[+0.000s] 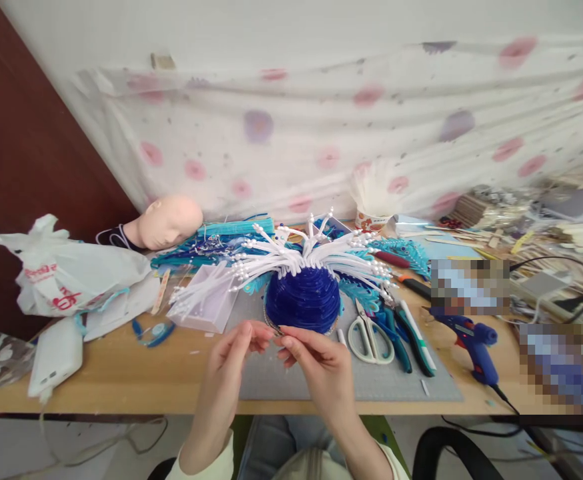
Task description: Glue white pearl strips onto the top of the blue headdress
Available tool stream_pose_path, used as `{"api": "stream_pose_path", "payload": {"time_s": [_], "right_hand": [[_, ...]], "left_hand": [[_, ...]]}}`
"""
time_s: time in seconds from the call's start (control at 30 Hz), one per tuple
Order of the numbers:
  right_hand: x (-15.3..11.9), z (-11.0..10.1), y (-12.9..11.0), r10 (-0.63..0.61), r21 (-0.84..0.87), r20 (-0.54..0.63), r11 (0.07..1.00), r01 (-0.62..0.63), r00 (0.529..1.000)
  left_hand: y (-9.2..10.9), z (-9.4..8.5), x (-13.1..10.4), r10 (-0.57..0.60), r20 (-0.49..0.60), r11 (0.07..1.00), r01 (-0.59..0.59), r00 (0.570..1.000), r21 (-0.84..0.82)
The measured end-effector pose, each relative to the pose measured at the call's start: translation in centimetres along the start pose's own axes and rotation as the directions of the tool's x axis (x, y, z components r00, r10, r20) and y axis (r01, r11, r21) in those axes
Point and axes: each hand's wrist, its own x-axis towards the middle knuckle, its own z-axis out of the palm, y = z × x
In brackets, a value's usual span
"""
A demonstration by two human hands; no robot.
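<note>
A dark blue dome-shaped headpiece [302,298] stands on the grey cutting mat [386,385], with white bead-tipped stems [291,257] fanning out from its top. Just in front of its lower edge, my left hand [239,350] and my right hand [314,360] meet, fingers pinched together. Between the fingertips is a small dark item, too small to make out. A thin beaded trim runs along the dome's rim near my left fingertips. White-handled scissors [370,339] lie on the mat to the right of my right hand.
Pliers [396,343] and a blue glue gun [476,347] lie to the right. A pale box [211,300], a white plastic bag [81,273] and a mannequin head [169,223] are on the left. Craft sticks [536,267] crowd the right; a cup [371,219] stands behind.
</note>
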Motion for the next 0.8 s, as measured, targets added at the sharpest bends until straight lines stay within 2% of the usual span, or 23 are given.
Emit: {"api": "stream_pose_path", "payload": {"time_s": [0.27, 0.33, 0.4, 0.53, 0.67, 0.7, 0.73, 0.8], "right_hand": [[-0.5, 1.2, 0.3, -0.035, 0.071, 0.026, 0.997, 0.034, 0.999], [-0.6, 1.3, 0.3, -0.075, 0.022, 0.005, 0.997, 0.075, 0.997], [-0.7, 1.1, 0.2, -0.154, -0.101, 0.001, 0.983, 0.154, 0.988], [-0.6, 0.7, 0.4, -0.283, -0.325, 0.057, 0.901, 0.286, 0.957], [-0.7, 0.3, 0.7, -0.327, -0.429, 0.087, 0.84, 0.332, 0.941], [-0.7, 0.2, 0.7, -0.337, -0.448, 0.092, 0.826, 0.341, 0.937], [-0.8, 0.1, 0.6, -0.339, -0.463, 0.105, 0.815, 0.348, 0.935], [-0.7, 0.1, 0.5, -0.305, -0.485, 0.166, 0.803, 0.347, 0.938]], "left_hand": [[-0.8, 0.0, -0.9, -0.054, 0.069, 0.996, 0.059, 0.996, -0.071], [-1.0, -0.1, -1.2, -0.066, 0.114, 0.994, 0.075, 0.991, -0.084], [-1.1, -0.1, -1.6, -0.058, 0.135, 0.996, 0.065, 0.989, -0.052], [-1.2, -0.2, -2.0, -0.035, 0.137, 0.996, 0.023, 0.99, 0.091], [-0.6, -1.9, -0.9, -0.006, 0.026, 0.97, 0.0, 1.0, 0.243], [-0.1, -2.7, 0.0, 0.018, -0.003, 0.947, -0.016, 1.0, 0.322], [0.5, -3.6, 1.1, 0.016, 0.02, 0.895, -0.024, 1.0, 0.445], [2.0, -5.5, 4.3, 0.137, -0.032, 0.72, -0.077, 0.99, 0.689]]}}
